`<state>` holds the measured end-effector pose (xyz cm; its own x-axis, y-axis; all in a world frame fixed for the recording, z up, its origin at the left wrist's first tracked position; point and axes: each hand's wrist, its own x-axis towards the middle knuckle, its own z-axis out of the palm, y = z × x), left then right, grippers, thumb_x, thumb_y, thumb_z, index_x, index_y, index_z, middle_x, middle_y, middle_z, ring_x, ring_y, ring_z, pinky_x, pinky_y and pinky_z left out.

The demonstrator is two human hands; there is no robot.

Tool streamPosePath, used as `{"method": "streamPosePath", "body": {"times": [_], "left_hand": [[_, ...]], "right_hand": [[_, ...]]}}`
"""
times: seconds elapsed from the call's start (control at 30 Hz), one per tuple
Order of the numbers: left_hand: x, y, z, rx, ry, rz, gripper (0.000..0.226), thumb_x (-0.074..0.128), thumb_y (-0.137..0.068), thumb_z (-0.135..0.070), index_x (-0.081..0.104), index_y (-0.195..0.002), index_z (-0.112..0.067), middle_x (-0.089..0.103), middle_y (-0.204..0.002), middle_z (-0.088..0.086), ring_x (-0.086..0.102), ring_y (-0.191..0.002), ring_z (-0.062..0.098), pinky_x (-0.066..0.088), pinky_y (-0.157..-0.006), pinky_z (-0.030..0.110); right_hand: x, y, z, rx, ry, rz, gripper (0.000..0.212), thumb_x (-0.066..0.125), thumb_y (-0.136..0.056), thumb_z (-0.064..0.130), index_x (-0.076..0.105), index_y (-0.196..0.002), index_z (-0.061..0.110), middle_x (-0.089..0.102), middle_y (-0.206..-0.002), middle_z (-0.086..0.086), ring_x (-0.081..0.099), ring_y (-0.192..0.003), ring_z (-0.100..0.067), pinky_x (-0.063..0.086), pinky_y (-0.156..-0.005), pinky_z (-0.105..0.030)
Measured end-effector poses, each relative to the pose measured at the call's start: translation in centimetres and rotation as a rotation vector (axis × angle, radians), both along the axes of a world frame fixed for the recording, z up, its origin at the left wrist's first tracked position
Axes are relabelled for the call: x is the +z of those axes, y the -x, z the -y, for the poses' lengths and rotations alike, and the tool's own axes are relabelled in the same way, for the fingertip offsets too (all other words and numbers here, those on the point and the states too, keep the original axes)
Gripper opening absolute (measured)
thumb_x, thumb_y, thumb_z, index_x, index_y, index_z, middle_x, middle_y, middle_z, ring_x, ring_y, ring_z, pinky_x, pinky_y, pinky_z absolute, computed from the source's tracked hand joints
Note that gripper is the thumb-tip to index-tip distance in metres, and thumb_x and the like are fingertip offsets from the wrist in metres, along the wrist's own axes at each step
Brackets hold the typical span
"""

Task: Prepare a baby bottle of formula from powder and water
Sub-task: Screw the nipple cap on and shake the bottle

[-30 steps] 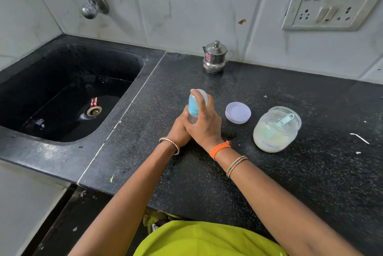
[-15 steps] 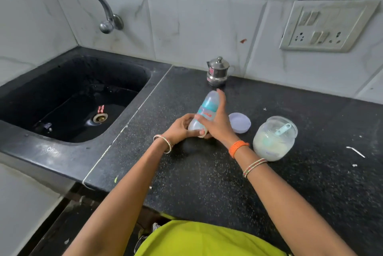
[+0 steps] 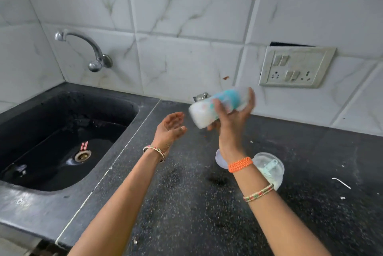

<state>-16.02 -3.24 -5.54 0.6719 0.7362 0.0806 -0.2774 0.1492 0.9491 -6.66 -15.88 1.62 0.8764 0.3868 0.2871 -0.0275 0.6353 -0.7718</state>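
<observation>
My right hand [image 3: 232, 119] grips the baby bottle [image 3: 209, 108] in the air above the black counter [image 3: 186, 204]. The bottle lies almost sideways, blurred, its capped blue top pointing up and right, with white liquid in its lower left end. My left hand [image 3: 171, 128] hovers just left of the bottle's base, palm up and fingers relaxed, touching nothing. The clear formula jar [image 3: 271, 170] with a pale blue scoop inside stands on the counter, partly behind my right wrist. Its white lid [image 3: 220, 162] lies beside it, mostly hidden by the same wrist.
A black sink [image 3: 62, 141] with a wall tap [image 3: 91, 52] fills the left side. A small steel pot [image 3: 202, 96] peeks out behind the bottle at the tiled wall. A switch and socket plate [image 3: 296, 67] sits on the wall at right. White scraps [image 3: 341, 182] lie on the counter's right part.
The bottle went from standing on the counter in both hands to raised and tipped sideways in my right hand alone. My left hand let go and opened. The camera tilted upward.
</observation>
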Motion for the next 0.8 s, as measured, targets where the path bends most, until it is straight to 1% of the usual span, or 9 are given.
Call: {"method": "streamPosePath", "body": {"times": [0.07,0.13,0.23,0.33,0.4,0.47,0.6,0.73,0.8], "left_hand": [[1.2,-0.1,0.3,0.004,0.019,0.029,0.035,0.064,-0.080,0.007,0.061,-0.105,-0.018,0.065,-0.112,0.001,0.061,-0.101,0.012,0.054,-0.071,0.022],[1.9,-0.1,0.5,0.010,0.040,0.038,0.031,0.060,-0.083,0.008,0.061,-0.102,-0.017,0.067,-0.103,0.002,0.063,-0.090,0.013,0.055,-0.063,0.022],[2.5,0.3,0.5,-0.020,0.052,-0.021,0.025,0.060,-0.085,0.000,0.061,-0.102,-0.018,0.068,-0.096,0.002,0.063,-0.082,0.018,0.053,-0.058,0.028],[3.0,1.2,0.3,-0.061,0.107,-0.012,0.022,0.059,-0.089,-0.011,0.058,-0.110,-0.018,0.069,-0.098,-0.002,0.063,-0.075,0.012,0.049,-0.054,0.024],[3.5,1.4,0.7,-0.138,0.113,-0.009,0.022,0.054,-0.092,-0.018,0.055,-0.114,-0.017,0.067,-0.096,-0.002,0.063,-0.073,0.012,0.050,-0.055,0.026],[4.0,1.4,1.1,-0.229,0.103,-0.045,0.023,0.048,-0.095,-0.028,0.053,-0.115,-0.018,0.064,-0.096,0.001,0.062,-0.075,0.013,0.052,-0.057,0.027],[5.2,1.1,1.3,-0.276,0.137,-0.052,0.042,0.035,-0.096,-0.047,0.050,-0.122,-0.017,0.064,-0.097,-0.001,0.061,-0.077,0.014,0.052,-0.060,0.028],[5.5,1.0,1.6,-0.367,0.171,-0.063,0.045,0.032,-0.093,-0.055,0.057,-0.106,-0.019,0.064,-0.098,0.004,0.061,-0.080,0.017,0.054,-0.060,0.032],[5.7,1.0,1.5,-0.396,0.180,-0.059,0.048,0.031,-0.094,-0.055,0.059,-0.107,-0.019,0.066,-0.097,0.002,0.062,-0.078,0.017,0.055,-0.061,0.034]], "right_hand": [[0.7,-0.7,-0.3,-0.166,-0.128,-0.121,0.091,0.077,-0.069,0.032,0.019,-0.139,0.036,0.047,-0.133,-0.016,0.062,-0.105,-0.037,0.057,-0.060,-0.045],[0.5,0.3,-0.2,-0.169,0.036,0.121,0.092,0.077,-0.070,0.035,0.017,-0.140,0.041,0.042,-0.138,-0.017,0.063,-0.104,-0.035,0.056,-0.069,-0.059],[0.7,1.4,0.5,-0.108,0.112,0.452,0.096,0.079,-0.072,0.027,0.016,-0.144,0.033,0.035,-0.142,-0.003,0.059,-0.114,-0.022,0.054,-0.088,-0.048],[3.1,-1.1,-0.1,-0.333,-0.138,0.119,0.091,0.075,-0.079,0.024,0.012,-0.144,0.025,0.040,-0.131,0.008,0.063,-0.098,-0.004,0.058,-0.076,-0.047],[4.2,-0.8,0.2,-0.209,0.052,0.301,0.083,0.075,-0.076,0.021,0.022,-0.139,0.030,0.048,-0.129,0.002,0.064,-0.094,-0.007,0.057,-0.079,-0.053],[3.7,-0.7,0.8,-0.163,0.221,0.520,0.084,0.078,-0.073,0.013,0.027,-0.139,0.022,0.045,-0.133,0.005,0.062,-0.094,-0.001,0.058,-0.079,-0.036],[4.0,-1.8,0.1,-0.299,0.013,0.235,0.084,0.073,-0.080,0.012,0.018,-0.143,0.020,0.054,-0.117,0.003,0.068,-0.083,-0.005,0.058,-0.060,-0.037],[3.7,-0.9,0.5,-0.067,0.211,0.496,0.082,0.077,-0.072,0.015,0.030,-0.139,0.017,0.048,-0.129,0.014,0.063,-0.091,-0.001,0.055,-0.070,-0.025],[3.4,-1.3,0.3,-0.228,0.042,0.204,0.080,0.073,-0.074,0.019,0.028,-0.139,0.018,0.051,-0.127,-0.002,0.064,-0.088,-0.004,0.055,-0.065,-0.026]]}}
